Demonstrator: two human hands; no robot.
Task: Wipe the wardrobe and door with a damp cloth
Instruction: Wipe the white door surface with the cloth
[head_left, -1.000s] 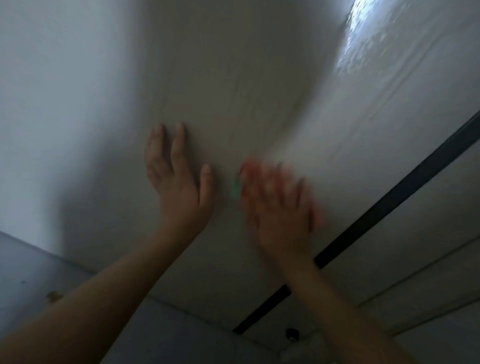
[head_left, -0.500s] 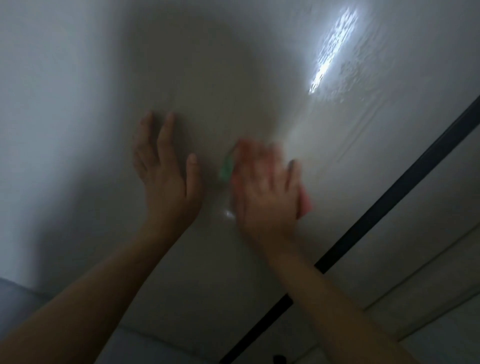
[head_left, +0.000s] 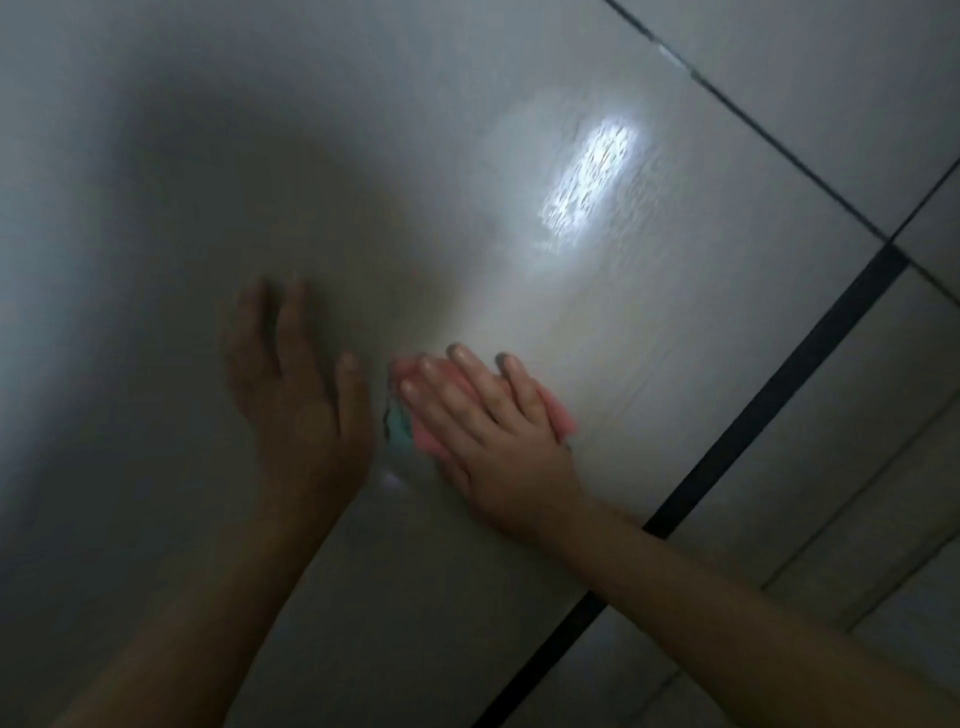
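A pale, glossy wardrobe panel fills the view, dim on the left and lit by a bright reflection on the upper right. My right hand lies flat with straight fingers on a pink and teal cloth, pressing it against the panel. The cloth shows at the fingertips, under the thumb side and beyond the little finger. My left hand rests flat on the panel just left of the cloth, fingers straight and pointing up.
A black strip runs diagonally along the panel's right edge, crossed by my right forearm. Further pale panels with thin dark seams lie to the right and at the top right.
The view has tilted upward, bringing the bright reflection and top seams further into view. My right hand with the cloth has slid slightly along the panel and is no longer blurred. My left hand stays flat.
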